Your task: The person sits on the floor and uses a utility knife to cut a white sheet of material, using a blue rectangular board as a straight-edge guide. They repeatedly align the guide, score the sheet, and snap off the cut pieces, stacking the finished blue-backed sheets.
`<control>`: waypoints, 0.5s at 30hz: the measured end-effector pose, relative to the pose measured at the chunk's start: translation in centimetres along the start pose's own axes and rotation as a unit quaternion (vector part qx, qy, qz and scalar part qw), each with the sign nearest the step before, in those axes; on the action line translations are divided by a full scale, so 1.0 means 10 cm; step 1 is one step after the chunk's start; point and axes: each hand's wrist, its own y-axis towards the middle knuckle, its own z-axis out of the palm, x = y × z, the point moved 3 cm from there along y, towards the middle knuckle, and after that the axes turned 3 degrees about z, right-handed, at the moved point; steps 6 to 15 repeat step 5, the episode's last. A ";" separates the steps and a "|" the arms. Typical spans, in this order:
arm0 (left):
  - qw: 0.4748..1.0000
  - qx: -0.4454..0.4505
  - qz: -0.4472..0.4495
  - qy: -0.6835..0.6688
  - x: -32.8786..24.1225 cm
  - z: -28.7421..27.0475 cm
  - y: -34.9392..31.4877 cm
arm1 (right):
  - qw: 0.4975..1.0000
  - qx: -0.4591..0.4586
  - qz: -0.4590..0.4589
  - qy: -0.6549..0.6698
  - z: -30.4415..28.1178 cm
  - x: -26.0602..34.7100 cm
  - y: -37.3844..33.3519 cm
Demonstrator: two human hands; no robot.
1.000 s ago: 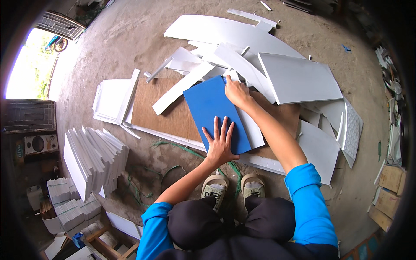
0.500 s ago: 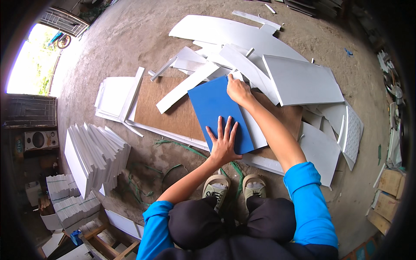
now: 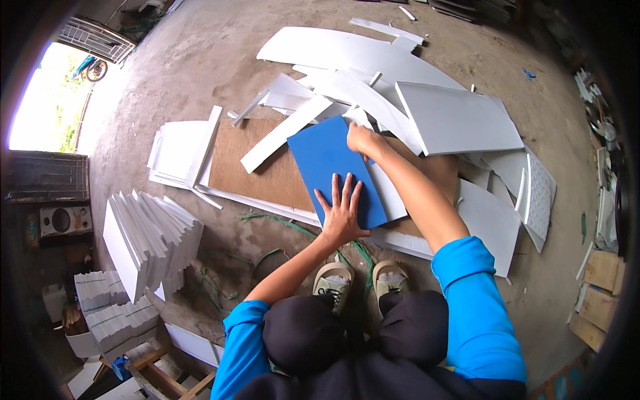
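A flat blue rectangular board [image 3: 320, 150] lies tilted on top of a white sheet [image 3: 390, 195], whose strip shows along the blue board's right edge. My left hand [image 3: 341, 220] presses on the lower part of the blue board, fingers spread, thumb by its bottom edge. My right hand [image 3: 365, 142] is closed beside the board's upper right edge; whatever it grips is hidden by the fingers. Beneath them is a brown wooden panel [image 3: 230, 157], resting on a larger white sheet.
White offcuts and panels [image 3: 457, 120] lie heaped beyond and to the right. A white strip [image 3: 283, 137] crosses the brown panel. At left stand stacked white boards [image 3: 150, 243] and bundled white pieces [image 3: 123, 323]. Green strapping [image 3: 363, 257] trails near my shoes [image 3: 333, 283].
My right hand has slid slightly down along the blue board's right edge, toward me. The left hand stays pressed on the board. The view has shifted a little.
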 end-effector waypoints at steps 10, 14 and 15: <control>1.000 -0.003 0.009 -0.009 -0.05 0.03 0.03 | 0.998 -0.030 -0.034 -0.051 0.32 -0.56 -0.43; 1.000 -0.003 0.009 -0.009 -0.05 0.03 0.03 | 0.998 -0.030 -0.034 -0.051 0.32 -0.56 -0.43; 1.000 -0.003 0.009 -0.009 -0.05 0.03 0.03 | 0.998 -0.030 -0.034 -0.051 0.32 -0.56 -0.43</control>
